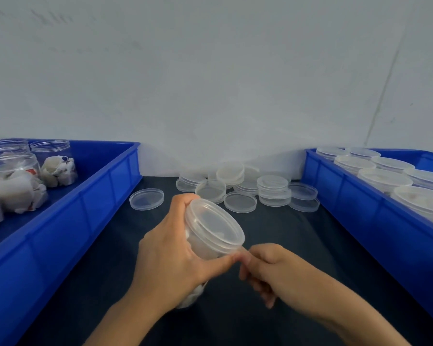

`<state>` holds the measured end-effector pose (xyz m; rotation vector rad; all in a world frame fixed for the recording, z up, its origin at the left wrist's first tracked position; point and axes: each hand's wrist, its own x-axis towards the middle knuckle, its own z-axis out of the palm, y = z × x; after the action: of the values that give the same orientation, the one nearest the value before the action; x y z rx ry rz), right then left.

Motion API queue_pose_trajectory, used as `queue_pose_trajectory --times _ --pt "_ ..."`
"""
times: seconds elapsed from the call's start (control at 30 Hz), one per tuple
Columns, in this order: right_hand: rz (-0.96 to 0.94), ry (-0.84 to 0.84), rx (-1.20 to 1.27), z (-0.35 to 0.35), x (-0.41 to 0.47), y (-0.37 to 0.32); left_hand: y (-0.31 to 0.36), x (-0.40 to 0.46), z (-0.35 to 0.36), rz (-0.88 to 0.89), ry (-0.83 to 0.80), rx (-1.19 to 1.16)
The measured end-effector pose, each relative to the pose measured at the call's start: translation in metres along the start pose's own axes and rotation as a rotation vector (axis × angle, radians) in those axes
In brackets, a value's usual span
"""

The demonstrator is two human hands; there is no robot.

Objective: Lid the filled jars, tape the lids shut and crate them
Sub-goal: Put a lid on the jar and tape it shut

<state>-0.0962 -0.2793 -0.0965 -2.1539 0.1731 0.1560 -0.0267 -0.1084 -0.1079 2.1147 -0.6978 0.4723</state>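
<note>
A dark-covered table [273, 283] is running between 2 blue crates. The left crate [68, 221] is holding open, unlidded jars [53, 161] stuffed with white packets, so it is probably serving as the supply. The right crate [355, 208] is carrying rows of jars already wearing lids [383, 177], which suggests finished work is going there. At the back of the table, against the wall, loose clear lids [240, 202] are lying in low stacks and singly, within reach between the crates.

In the middle, the left hand [170, 250] is wrapping its fingers and thumb round a filled jar [205, 245], holding it off the table and tilting its mouth up and to the right, likely so the rim is facing the other hand. A clear lid [214, 224] is sitting on that jar. The right hand [268, 265] is curling its fingers, and its thumb and forefinger are meeting right at the lid's lower edge beside the left thumb; it seems to be pinching something thin there, perhaps a tape end, though no tape is plainly showing. Judging by this, the jar is at the sealing step and not yet crated.
</note>
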Motion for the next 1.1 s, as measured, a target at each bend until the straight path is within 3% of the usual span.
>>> queue_pose_trajectory --times 0.07,0.17,0.37,0.7,0.93,1.1 --pt "-0.016 -0.073 0.118 0.0 0.0 -0.001 -0.001 0.001 -0.001 0.001 -0.006 -0.012" --pt "-0.044 0.025 0.12 0.005 0.001 -0.004 0.0 0.001 -0.001 0.004 0.009 0.0" --pt "-0.156 0.173 -0.004 0.011 0.001 -0.006 -0.001 0.0 -0.003 -0.015 0.063 -0.036" --pt "-0.142 0.336 -0.23 0.02 -0.003 -0.007 -0.011 0.005 -0.002 -0.053 -0.079 -0.222" --pt "-0.163 0.333 -0.323 0.023 -0.006 -0.009 -0.009 0.014 -0.005 -0.095 -0.063 -0.211" --pt "-0.107 0.335 -0.238 0.021 -0.005 -0.008 -0.007 0.011 -0.002 -0.099 -0.013 -0.129"
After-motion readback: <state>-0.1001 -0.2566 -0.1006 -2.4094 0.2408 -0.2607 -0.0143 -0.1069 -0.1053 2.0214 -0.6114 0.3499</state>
